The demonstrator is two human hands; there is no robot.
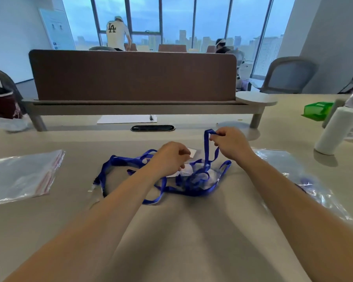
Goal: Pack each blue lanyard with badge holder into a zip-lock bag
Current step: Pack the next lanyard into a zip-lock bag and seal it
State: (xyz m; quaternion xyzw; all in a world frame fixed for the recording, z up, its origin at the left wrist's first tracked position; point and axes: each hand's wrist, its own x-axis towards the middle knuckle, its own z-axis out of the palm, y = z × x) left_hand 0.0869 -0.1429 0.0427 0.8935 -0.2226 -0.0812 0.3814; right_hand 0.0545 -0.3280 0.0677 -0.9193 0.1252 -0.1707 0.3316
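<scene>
A tangle of blue lanyards (194,181) with clear badge holders lies on the beige table (181,231) in front of me. My right hand (231,144) pinches a loop of blue lanyard strap and lifts it above the pile. My left hand (168,157) rests on the pile's left part with fingers closed on a badge holder with a white card. Another lanyard strap (110,167) trails left toward a clip. A stack of empty zip-lock bags (20,176) with red seal lines lies at the left. At the right lies a zip-lock bag (302,180) with something blue inside.
A brown desk divider (132,76) on a raised shelf stands across the back. Beneath it lie a white sheet (126,119) with a pen and a black cable slot (152,128). A white bottle (334,131) and a green box (317,110) stand far right. People are by the windows.
</scene>
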